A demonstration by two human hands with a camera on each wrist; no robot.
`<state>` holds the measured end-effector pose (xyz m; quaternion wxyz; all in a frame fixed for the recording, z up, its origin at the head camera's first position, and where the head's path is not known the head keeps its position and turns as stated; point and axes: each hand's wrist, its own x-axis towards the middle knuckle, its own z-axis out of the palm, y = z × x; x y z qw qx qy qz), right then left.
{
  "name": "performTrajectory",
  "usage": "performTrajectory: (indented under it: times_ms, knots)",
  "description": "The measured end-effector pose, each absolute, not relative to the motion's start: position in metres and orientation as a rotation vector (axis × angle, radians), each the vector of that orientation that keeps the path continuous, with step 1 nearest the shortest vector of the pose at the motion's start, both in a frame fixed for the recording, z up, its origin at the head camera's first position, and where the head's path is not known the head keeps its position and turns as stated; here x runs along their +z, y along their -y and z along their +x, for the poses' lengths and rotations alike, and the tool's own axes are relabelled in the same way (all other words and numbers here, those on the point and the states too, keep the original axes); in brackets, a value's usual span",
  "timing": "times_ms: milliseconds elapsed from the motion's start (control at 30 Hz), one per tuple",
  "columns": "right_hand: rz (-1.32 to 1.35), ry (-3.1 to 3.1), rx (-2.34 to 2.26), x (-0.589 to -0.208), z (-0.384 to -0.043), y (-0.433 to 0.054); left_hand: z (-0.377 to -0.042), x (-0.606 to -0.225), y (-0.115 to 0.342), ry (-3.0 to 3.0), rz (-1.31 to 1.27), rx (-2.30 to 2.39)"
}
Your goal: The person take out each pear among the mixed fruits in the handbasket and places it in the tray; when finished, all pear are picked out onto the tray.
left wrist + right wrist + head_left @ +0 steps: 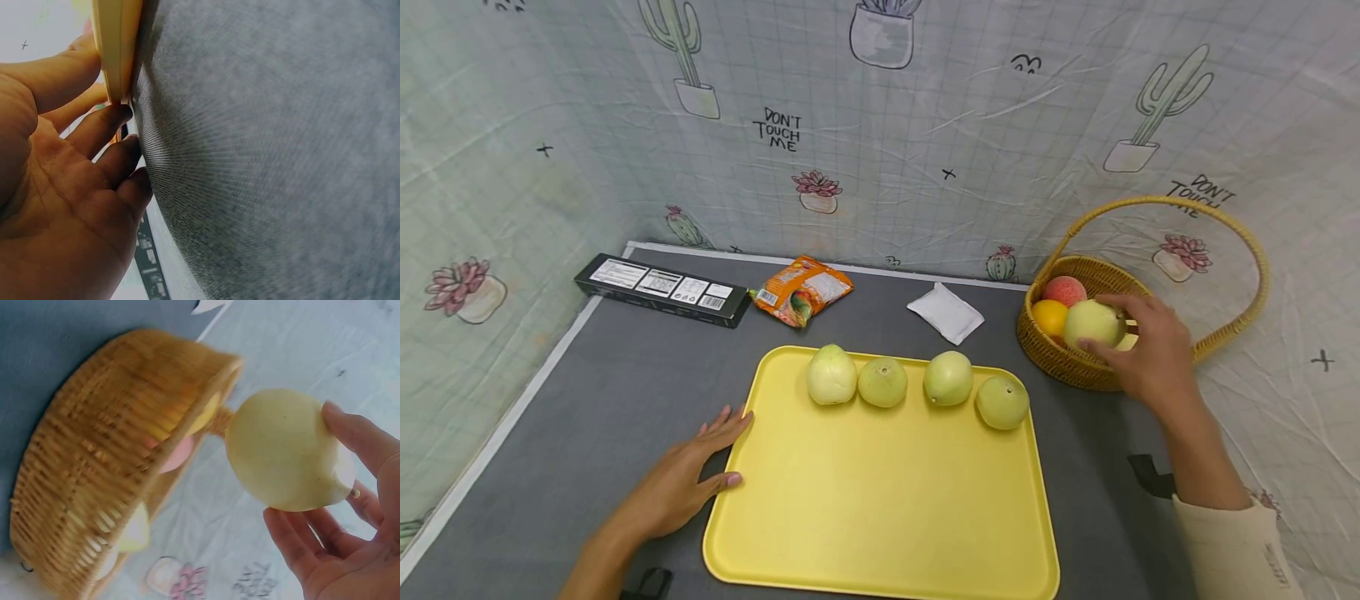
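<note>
My right hand (1157,354) grips a pale green round fruit (1093,323) between thumb and fingers, above the wicker basket (1075,371). In the right wrist view the fruit (284,450) is held beside the basket rim (212,381). A pinkish-red fruit (1064,291) and a yellow-orange fruit (1049,317) lie in the basket; other contents are partly hidden. My left hand (673,483) rests against the left edge of the yellow tray (880,500), its thumb and fingertips touching the rim. Several pale green fruits (883,382) sit in a row along the tray's far side.
Behind the tray lie a long black box (662,289), an orange snack packet (802,289) and a white packet (947,313). The basket's tall handle (1255,250) arches up at the right. Printed cloth (880,125) hangs behind the grey table (587,400).
</note>
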<state>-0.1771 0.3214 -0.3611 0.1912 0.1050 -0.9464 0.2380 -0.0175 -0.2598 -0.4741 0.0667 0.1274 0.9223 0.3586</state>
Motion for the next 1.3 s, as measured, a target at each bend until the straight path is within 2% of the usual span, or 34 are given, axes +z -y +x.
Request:
performTrajectory:
  times_ms: [267, 700, 1300]
  knots:
    - [0.445, 2.603, 0.714, -0.355, -0.14, -0.3, -0.018, -0.474, 0.26, -2.781, 0.393, 1.084]
    - [0.604, 2.68, 0.658, -0.369, -0.086, -0.272, -0.019, -0.473, 0.259, -2.772, 0.392, 1.088]
    - [0.785, 2.796, 0.751, -0.416, -0.053, -0.254, -0.018, -0.476, 0.26, -2.791, 0.431, 1.099]
